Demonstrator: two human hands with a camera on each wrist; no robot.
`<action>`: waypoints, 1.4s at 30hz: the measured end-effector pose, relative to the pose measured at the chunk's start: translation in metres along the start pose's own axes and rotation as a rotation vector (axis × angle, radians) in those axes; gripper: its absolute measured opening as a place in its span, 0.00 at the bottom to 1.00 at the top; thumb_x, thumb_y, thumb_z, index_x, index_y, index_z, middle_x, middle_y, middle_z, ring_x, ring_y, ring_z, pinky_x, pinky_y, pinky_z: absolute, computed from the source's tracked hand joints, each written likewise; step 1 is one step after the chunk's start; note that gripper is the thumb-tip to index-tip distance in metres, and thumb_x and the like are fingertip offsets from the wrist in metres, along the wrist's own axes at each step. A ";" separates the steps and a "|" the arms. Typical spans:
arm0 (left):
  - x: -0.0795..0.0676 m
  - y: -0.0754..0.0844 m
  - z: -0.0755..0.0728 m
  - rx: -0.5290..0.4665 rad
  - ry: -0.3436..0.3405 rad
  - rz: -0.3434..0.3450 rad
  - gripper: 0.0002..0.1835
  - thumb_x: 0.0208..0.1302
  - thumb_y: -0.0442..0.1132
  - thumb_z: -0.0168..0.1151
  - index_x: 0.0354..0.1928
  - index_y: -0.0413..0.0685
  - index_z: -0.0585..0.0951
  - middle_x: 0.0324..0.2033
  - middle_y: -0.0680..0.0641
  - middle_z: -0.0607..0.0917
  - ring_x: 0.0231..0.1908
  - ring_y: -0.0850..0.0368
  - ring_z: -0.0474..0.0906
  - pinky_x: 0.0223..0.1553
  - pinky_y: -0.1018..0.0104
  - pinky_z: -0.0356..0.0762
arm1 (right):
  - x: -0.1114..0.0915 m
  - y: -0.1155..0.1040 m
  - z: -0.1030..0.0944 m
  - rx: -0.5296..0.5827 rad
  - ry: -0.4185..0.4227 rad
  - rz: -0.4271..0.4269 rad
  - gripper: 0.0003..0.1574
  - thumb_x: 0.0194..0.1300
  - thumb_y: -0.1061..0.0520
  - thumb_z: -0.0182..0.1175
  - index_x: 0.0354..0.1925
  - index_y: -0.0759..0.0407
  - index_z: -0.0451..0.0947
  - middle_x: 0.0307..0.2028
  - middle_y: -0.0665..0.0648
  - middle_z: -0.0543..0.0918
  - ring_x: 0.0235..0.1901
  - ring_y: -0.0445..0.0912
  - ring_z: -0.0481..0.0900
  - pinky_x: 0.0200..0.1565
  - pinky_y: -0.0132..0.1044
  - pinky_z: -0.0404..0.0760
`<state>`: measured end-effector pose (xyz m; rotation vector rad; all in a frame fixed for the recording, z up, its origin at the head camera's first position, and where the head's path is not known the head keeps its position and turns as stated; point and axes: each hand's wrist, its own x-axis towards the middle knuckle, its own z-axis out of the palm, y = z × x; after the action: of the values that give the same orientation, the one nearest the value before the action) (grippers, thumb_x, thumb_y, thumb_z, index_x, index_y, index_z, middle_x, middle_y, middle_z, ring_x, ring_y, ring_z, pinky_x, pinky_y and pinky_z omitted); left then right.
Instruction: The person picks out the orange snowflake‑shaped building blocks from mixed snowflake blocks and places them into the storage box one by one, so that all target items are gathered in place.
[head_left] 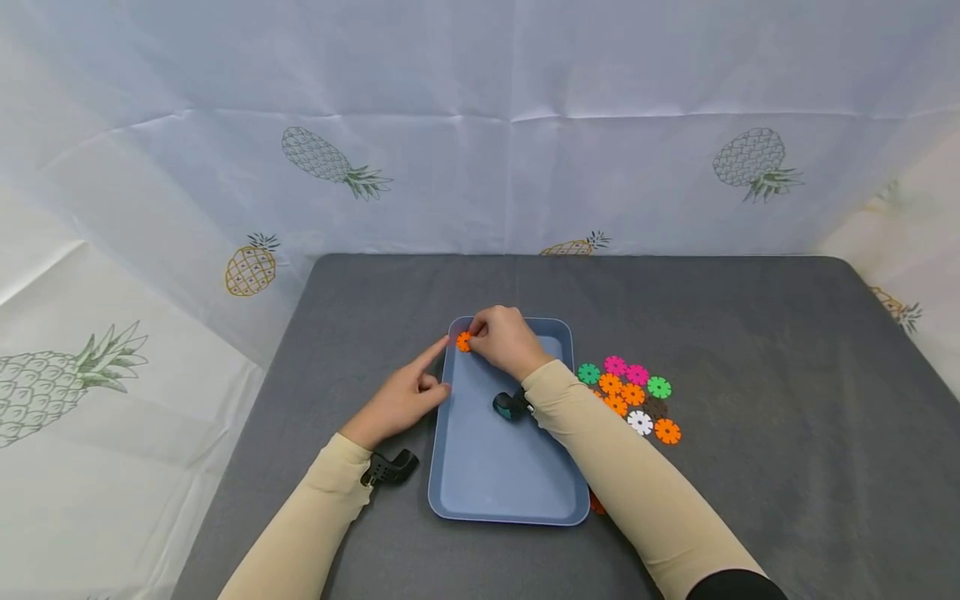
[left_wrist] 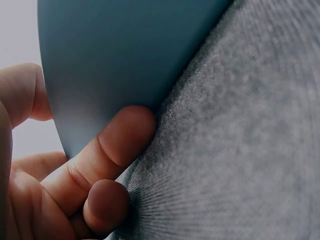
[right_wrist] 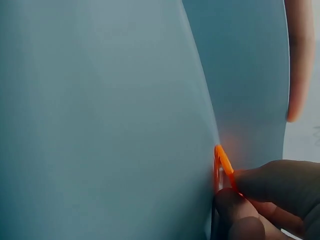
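Observation:
The blue rectangular tray (head_left: 510,467) lies on the dark grey table. My left hand (head_left: 401,404) holds its left side, with the thumb at the rim and the index finger stretched along the edge toward the far corner. A finger (left_wrist: 127,135) rests against the tray's outer wall. Inside the far left corner, my right hand (head_left: 506,337) pinches an orange notched plastic disc (head_left: 463,342) between thumb and fingertips. Seen from the right wrist, this orange disc (right_wrist: 225,162) stands on edge near the tray's inner side wall (right_wrist: 245,80).
Right of the tray lies a loose group of notched discs in orange, pink, green, brown and one white (head_left: 640,422). The right forearm covers part of them. Another reddish-orange disc (head_left: 597,503) peeks out by the tray's near right corner. A pineapple-print cloth (head_left: 510,183) hangs behind the table.

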<state>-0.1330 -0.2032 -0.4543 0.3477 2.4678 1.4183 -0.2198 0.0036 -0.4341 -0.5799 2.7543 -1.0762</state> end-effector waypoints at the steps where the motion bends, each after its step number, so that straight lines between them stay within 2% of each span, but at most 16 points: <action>1: 0.000 0.000 0.000 0.000 0.000 -0.004 0.43 0.73 0.40 0.60 0.85 0.60 0.53 0.15 0.57 0.66 0.16 0.61 0.55 0.24 0.67 0.58 | 0.000 -0.001 0.000 -0.005 -0.001 -0.001 0.05 0.68 0.61 0.67 0.40 0.61 0.89 0.32 0.55 0.87 0.28 0.43 0.82 0.35 0.37 0.83; 11: -0.002 -0.001 -0.003 0.005 -0.004 -0.014 0.43 0.73 0.40 0.59 0.85 0.62 0.53 0.16 0.57 0.66 0.16 0.61 0.55 0.24 0.67 0.58 | 0.002 -0.004 0.005 -0.069 0.005 -0.034 0.04 0.67 0.62 0.68 0.39 0.62 0.89 0.31 0.56 0.87 0.26 0.44 0.81 0.34 0.37 0.82; 19: -0.001 -0.001 -0.004 0.012 0.004 -0.016 0.43 0.73 0.39 0.59 0.85 0.60 0.53 0.15 0.57 0.65 0.16 0.61 0.55 0.24 0.67 0.58 | 0.004 -0.003 0.007 -0.059 0.015 -0.046 0.04 0.66 0.63 0.68 0.39 0.62 0.89 0.32 0.56 0.87 0.28 0.45 0.82 0.36 0.37 0.83; 29: -0.002 -0.002 -0.003 0.029 0.008 -0.021 0.43 0.73 0.41 0.60 0.85 0.64 0.53 0.15 0.57 0.67 0.17 0.63 0.55 0.25 0.67 0.59 | 0.003 0.002 0.003 -0.024 -0.007 0.001 0.07 0.68 0.59 0.70 0.40 0.62 0.88 0.32 0.55 0.86 0.30 0.45 0.82 0.35 0.36 0.83; 33: -0.003 -0.002 -0.003 0.025 0.003 -0.021 0.42 0.73 0.41 0.60 0.85 0.66 0.54 0.15 0.57 0.66 0.16 0.63 0.55 0.26 0.66 0.59 | 0.003 0.004 -0.002 0.035 -0.028 -0.038 0.10 0.72 0.54 0.67 0.41 0.60 0.89 0.30 0.53 0.87 0.26 0.43 0.81 0.32 0.35 0.81; 39: 0.000 0.000 -0.003 0.027 -0.008 -0.006 0.41 0.74 0.42 0.59 0.84 0.68 0.55 0.15 0.57 0.65 0.16 0.63 0.54 0.26 0.66 0.59 | -0.003 0.000 -0.019 0.236 -0.038 -0.096 0.13 0.76 0.51 0.63 0.42 0.59 0.89 0.27 0.60 0.88 0.21 0.52 0.81 0.27 0.41 0.79; 42: 0.001 0.000 -0.002 0.037 -0.012 -0.003 0.41 0.74 0.42 0.59 0.84 0.67 0.55 0.15 0.57 0.66 0.16 0.63 0.55 0.26 0.66 0.60 | -0.007 -0.003 -0.026 0.254 -0.057 -0.112 0.14 0.76 0.50 0.63 0.43 0.59 0.89 0.29 0.61 0.88 0.21 0.53 0.81 0.27 0.41 0.79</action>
<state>-0.1346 -0.2046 -0.4536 0.3588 2.4873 1.3667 -0.2188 0.0204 -0.4133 -0.7216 2.5080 -1.3834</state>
